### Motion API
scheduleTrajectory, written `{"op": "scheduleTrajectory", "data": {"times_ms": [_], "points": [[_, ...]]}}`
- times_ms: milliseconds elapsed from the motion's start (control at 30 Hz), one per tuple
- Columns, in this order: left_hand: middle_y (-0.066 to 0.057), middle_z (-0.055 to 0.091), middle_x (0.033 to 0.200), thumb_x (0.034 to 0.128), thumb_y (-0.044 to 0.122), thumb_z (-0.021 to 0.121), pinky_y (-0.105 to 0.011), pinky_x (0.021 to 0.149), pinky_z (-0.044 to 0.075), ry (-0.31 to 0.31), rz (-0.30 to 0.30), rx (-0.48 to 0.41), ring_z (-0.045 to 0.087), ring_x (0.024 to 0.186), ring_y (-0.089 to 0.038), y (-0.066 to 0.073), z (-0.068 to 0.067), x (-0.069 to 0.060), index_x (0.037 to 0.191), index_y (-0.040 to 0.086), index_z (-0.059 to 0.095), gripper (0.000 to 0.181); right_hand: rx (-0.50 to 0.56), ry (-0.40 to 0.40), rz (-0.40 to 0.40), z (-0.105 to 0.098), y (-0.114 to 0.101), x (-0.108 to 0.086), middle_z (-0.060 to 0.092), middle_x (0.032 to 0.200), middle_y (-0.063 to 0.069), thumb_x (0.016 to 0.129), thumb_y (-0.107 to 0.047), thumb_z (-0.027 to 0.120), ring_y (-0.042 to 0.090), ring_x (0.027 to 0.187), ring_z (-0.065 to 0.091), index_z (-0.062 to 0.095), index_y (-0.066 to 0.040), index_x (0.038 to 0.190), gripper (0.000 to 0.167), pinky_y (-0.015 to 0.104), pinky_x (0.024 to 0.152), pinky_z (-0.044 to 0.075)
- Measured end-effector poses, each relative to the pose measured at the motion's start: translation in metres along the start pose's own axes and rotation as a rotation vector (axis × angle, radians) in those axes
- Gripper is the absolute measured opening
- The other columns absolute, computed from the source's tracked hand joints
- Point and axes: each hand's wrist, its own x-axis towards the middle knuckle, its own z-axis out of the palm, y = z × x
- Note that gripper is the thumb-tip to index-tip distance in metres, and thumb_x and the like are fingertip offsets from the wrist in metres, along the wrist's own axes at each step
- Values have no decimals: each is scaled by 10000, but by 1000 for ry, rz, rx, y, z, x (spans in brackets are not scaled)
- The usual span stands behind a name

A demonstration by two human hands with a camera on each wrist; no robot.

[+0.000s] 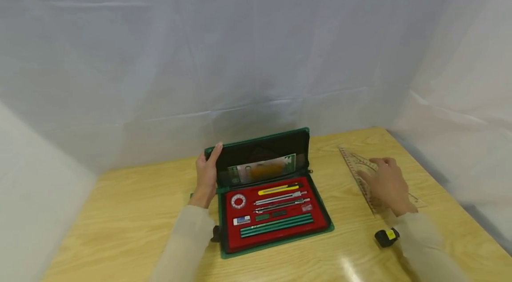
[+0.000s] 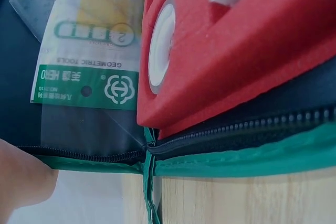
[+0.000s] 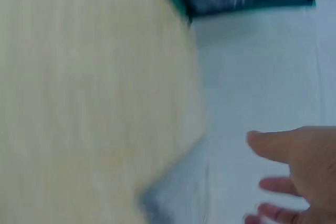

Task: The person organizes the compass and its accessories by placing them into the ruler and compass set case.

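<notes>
A green zip case [image 1: 278, 248] lies unfolded on the table, its lid tilted up. My left hand [image 1: 206, 175] grips the lid's left edge, thumb on the inner side. Red foam [image 2: 210, 61] inside holds a white ring-shaped piece [image 1: 238, 201], a yellow utility knife [image 1: 276, 190], silver compass-like tools [image 1: 280, 197], an eraser [image 1: 242, 220] and green pencils [image 1: 276, 225]. A printed plastic sleeve [image 2: 84, 66] sits in the lid pocket. Over a clear set square [image 1: 352, 167] hovers my right hand [image 1: 386, 184], fingers spread and holding nothing in the right wrist view [image 3: 310, 169].
A small black tape measure [image 1: 386, 237] with a yellow label lies near my right forearm. White sheeting [image 1: 256, 51] hangs behind the wooden table [image 1: 140, 220] and at both sides. The table's right edge runs just beyond the set square.
</notes>
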Motion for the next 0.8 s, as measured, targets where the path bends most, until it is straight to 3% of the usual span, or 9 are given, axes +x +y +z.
{"op": "scheduleTrajectory", "data": {"times_ms": [100, 200, 367, 500, 567, 633, 733, 800], "points": [[-102, 349, 1484, 930, 441, 588, -454, 1111, 180, 13, 11, 1, 295, 1350, -207, 0, -3, -1, 1389, 17, 446, 641, -36, -80, 108, -6, 16, -2, 200, 1332, 442, 919, -536, 536, 633, 1100, 297, 305, 151, 1379, 858, 662, 690, 396], [-78, 447, 1402, 932, 433, 590, -429, 1095, 226, 24, 33, -12, 371, 1289, -184, 0, -5, -1, 1332, 15, 495, 587, -65, -174, 184, -10, 25, -3, 154, 1304, 485, 892, -625, 496, 657, 1076, 298, 246, 205, 1361, 985, 687, 692, 376], [-24, 582, 1105, 924, 433, 605, -371, 1011, 339, 35, 50, -47, 490, 1071, -162, -1, -5, 0, 1069, 69, 586, 392, -98, -312, 252, -17, 33, -1, 240, 1219, 480, 869, -705, 435, 619, 1001, 400, 325, 226, 1271, 1020, 677, 675, 371], [-66, 570, 1100, 926, 421, 608, -378, 1024, 326, 32, 47, -56, 482, 1075, -177, -2, -4, -1, 1021, 63, 577, 371, -110, -314, 263, -19, 37, 1, 340, 1184, 455, 874, -687, 455, 571, 966, 465, 398, 198, 1233, 956, 658, 668, 384], [-79, 543, 1231, 922, 436, 607, -395, 1059, 286, 32, 33, -45, 452, 1156, -161, -2, -4, -2, 1098, 77, 582, 401, -96, -316, 262, -19, 40, 2, 487, 1014, 377, 893, -636, 485, 472, 811, 543, 516, 160, 1062, 814, 565, 605, 434], [-87, 502, 1323, 914, 457, 607, -417, 1077, 259, 35, 18, -30, 422, 1213, -158, -3, -5, -3, 1157, 79, 576, 451, -68, -310, 242, -20, 43, 1, 543, 754, 227, 915, -560, 519, 322, 611, 531, 572, 64, 821, 633, 436, 509, 424], [-66, 447, 1410, 909, 473, 606, -433, 1092, 228, 41, 7, -13, 378, 1279, -158, -3, -5, -4, 1240, 85, 562, 512, -15, -309, 203, -21, 47, 1, 373, 498, -18, 936, -442, 556, 121, 446, 329, 461, -123, 560, 502, 283, 432, 308], [-74, 440, 1415, 913, 466, 604, -440, 1095, 222, 38, 9, -10, 369, 1290, -179, -3, -6, -4, 1263, 57, 551, 541, 4, -304, 186, -22, 50, 2, 347, 482, -42, 938, -412, 566, 95, 445, 270, 489, -130, 536, 497, 270, 438, 281]]}}
